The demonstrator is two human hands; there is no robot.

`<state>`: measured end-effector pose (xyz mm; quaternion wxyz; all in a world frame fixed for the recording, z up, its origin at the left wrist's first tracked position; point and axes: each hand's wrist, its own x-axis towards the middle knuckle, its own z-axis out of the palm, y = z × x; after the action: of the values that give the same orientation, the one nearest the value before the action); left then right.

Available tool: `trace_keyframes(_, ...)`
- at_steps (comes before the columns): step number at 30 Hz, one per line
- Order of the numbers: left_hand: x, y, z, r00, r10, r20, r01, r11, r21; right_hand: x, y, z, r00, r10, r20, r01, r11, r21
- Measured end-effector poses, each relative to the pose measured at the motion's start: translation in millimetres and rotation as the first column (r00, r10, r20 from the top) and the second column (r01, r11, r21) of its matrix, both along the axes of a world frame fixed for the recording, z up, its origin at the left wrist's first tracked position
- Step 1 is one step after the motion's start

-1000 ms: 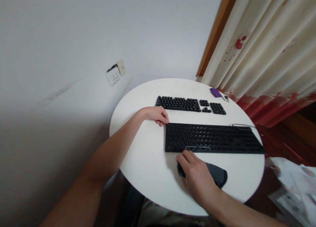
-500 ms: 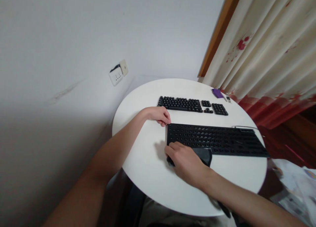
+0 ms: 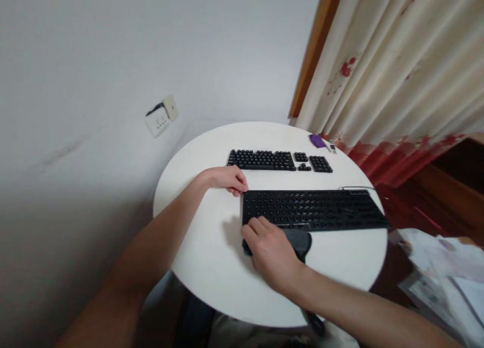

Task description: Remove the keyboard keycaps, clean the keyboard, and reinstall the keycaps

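Note:
A black keyboard (image 3: 317, 207) with its keycaps off lies across the white round table (image 3: 212, 277). At its far left corner is my left hand (image 3: 230, 179), closed, with thumb and fingers pinched at the corner. My right hand (image 3: 270, 247) wraps over a dark object (image 3: 300, 241) at the keyboard's near left edge. That object has a broad, rounded end, and a narrow dark part seems to run from it under my right forearm. My palm hides much of it, so its kind is unclear. Beyond the keyboard, black keycaps (image 3: 262, 160) sit grouped in keyboard layout.
A thin cable (image 3: 357, 188) curves behind the keyboard's right end. Toward the back right lie a purple item (image 3: 316, 140) and small pieces. A wall with a socket (image 3: 157, 122) borders the left, a curtain (image 3: 378, 75) the right. White bags or papers (image 3: 434, 262) lie lower right.
The whole view has shifted, so the table and keyboard appear farther left. My right hand and the dark object have turned slightly against the keyboard's edge. The left hand keeps its place at the corner.

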<state>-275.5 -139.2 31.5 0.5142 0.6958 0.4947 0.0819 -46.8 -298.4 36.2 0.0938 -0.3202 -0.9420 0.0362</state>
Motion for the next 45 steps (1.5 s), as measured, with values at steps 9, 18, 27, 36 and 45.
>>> trace_keyframes(9, 4.2, 4.5, 11.1, 0.992, -0.020, -0.126, 0.018, 1.000, -0.022, 32.3, 17.4, 2.3, 0.990, -0.139, 0.028, 0.139, 0.990, 0.017)
trace_keyframes(18, 4.0, 8.7, 12.2, 0.972, -0.032, -0.234, 0.027, 0.999, -0.022, 141.8, 24.7, -8.1, 0.873, -0.485, -0.056, 0.481, 0.874, -0.068)
trace_keyframes(27, -0.9, 13.8, 9.6, 0.956, -0.057, -0.288, 0.046, 0.998, -0.045, 267.5, 51.0, -20.3, 0.640, -0.753, -0.155, 0.756, 0.653, -0.050)
trace_keyframes(36, 0.5, 14.6, 10.1, 0.944, -0.058, -0.324, 0.048, 0.998, -0.039, 318.2, 67.1, -16.3, 0.591, -0.743, -0.313, 0.759, 0.644, -0.094)
trace_keyframes(45, -1.0, 15.1, 8.9, 0.941, -0.076, -0.329, 0.072, 0.997, -0.023, 338.4, 78.5, -24.9, 0.482, -0.862, -0.157, 0.871, 0.490, -0.015)
